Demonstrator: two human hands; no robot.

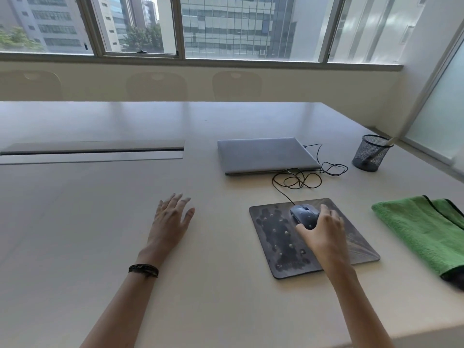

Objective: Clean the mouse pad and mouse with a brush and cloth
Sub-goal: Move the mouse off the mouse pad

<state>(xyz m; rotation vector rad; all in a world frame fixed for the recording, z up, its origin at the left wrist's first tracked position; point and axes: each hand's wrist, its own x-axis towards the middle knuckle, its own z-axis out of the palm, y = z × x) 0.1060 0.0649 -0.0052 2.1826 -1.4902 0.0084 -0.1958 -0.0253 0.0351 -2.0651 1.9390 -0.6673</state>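
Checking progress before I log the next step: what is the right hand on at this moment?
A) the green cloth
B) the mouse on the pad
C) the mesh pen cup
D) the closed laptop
B: the right hand is wrapped around the mouse on the mouse pad, while the green cloth lies untouched to its right and the left hand is spread over the table.

Your right hand grips the mouse on the dark pad. Your left hand lies flat on the table. A green cloth sits right of the pad, a closed laptop behind.
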